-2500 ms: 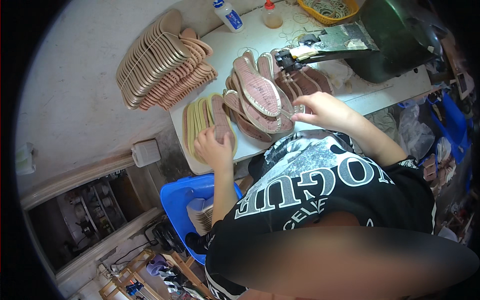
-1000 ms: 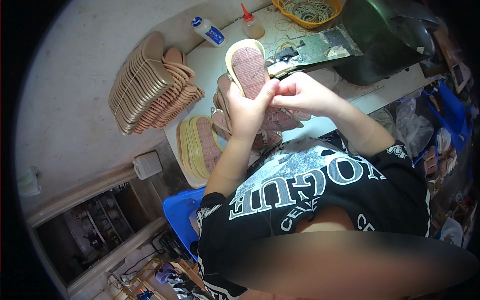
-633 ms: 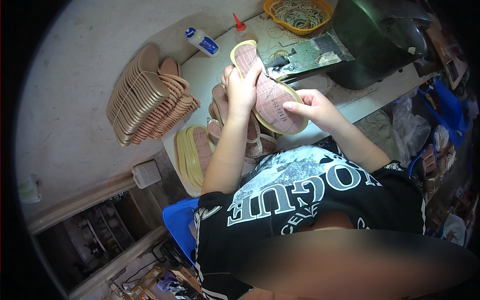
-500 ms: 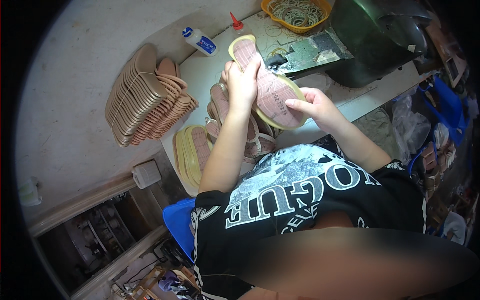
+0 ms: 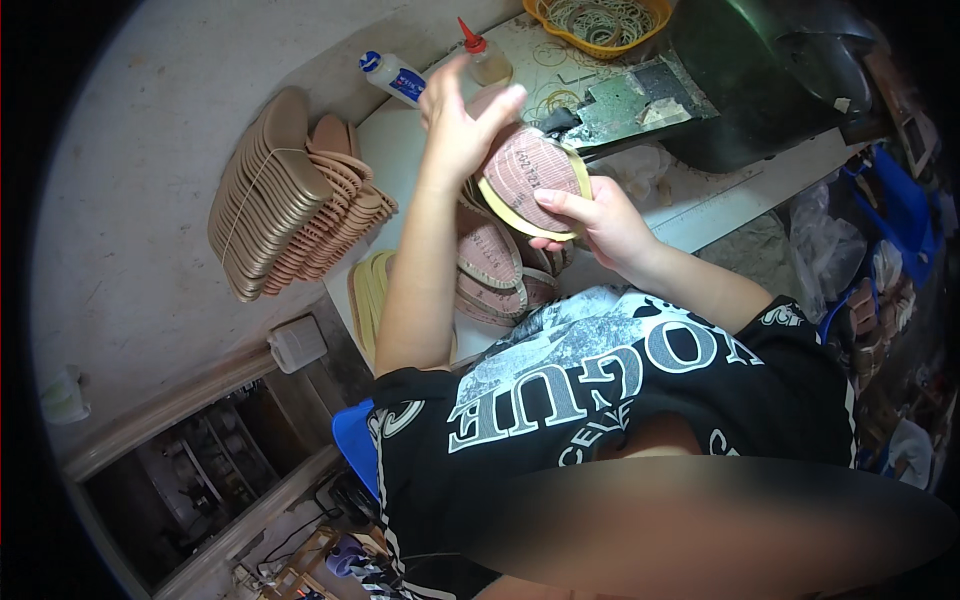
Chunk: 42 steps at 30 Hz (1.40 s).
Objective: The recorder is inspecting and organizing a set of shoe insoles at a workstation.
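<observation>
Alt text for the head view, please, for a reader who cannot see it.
Seen from above, a person's right hand holds a pinkish shoe insole with a yellow rim over a white worktable, while the left hand lies open on its far end. More insoles lie beneath; a stack of tan soles sits left.

Insole [image 5: 535, 185] toe behind left hand [image 5: 462, 125]
</observation>
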### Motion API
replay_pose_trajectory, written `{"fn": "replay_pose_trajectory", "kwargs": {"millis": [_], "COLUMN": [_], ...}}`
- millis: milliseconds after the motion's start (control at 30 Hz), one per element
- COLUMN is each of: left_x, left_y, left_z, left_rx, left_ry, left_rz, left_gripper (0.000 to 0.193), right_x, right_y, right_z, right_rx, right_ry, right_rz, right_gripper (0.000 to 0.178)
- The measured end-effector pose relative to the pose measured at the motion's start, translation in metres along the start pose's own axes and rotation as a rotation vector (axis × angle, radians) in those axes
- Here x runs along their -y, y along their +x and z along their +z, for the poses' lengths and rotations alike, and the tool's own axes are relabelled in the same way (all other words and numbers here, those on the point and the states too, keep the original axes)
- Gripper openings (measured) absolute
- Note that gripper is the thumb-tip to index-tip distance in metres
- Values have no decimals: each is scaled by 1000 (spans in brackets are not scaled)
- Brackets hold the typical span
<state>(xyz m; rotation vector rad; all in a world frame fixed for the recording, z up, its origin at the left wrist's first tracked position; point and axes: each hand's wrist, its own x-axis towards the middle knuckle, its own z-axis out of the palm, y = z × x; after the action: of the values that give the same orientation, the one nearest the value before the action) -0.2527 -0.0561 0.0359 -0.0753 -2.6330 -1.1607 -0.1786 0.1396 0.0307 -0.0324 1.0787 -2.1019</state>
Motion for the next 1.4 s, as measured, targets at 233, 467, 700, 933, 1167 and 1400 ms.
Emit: {"fn": "replay_pose_trajectory", "kwargs": {"millis": [233, 467, 700, 933, 1167, 1400], "left_x": [-4, -15, -10, -9, -16, -45], "left_y": [27, 31, 29, 6, -14, -43], "left_z": [-40, -49, -55, -60, -62, -44], "left_rx": [785, 810, 805, 723, 721, 654], "left_ry": [142, 248, 142, 66, -13, -275], "left_rz": [164, 172, -50, -164, -386, -711], "left_gripper": [51, 45, 44, 45, 48, 49], "right_x": [8, 3, 9, 14, 19, 17], "right_y": [8, 1, 7, 11, 16, 11], "right_z": [5, 3, 1, 0, -5, -20], "right_rx": [-14, 26, -41, -57, -73, -40], "right_ry": [83, 4, 13, 14, -34, -155], "right_rz": [42, -78, -16, -39, 7, -66], "right_gripper": [34, 32, 33, 37, 32, 29]}}
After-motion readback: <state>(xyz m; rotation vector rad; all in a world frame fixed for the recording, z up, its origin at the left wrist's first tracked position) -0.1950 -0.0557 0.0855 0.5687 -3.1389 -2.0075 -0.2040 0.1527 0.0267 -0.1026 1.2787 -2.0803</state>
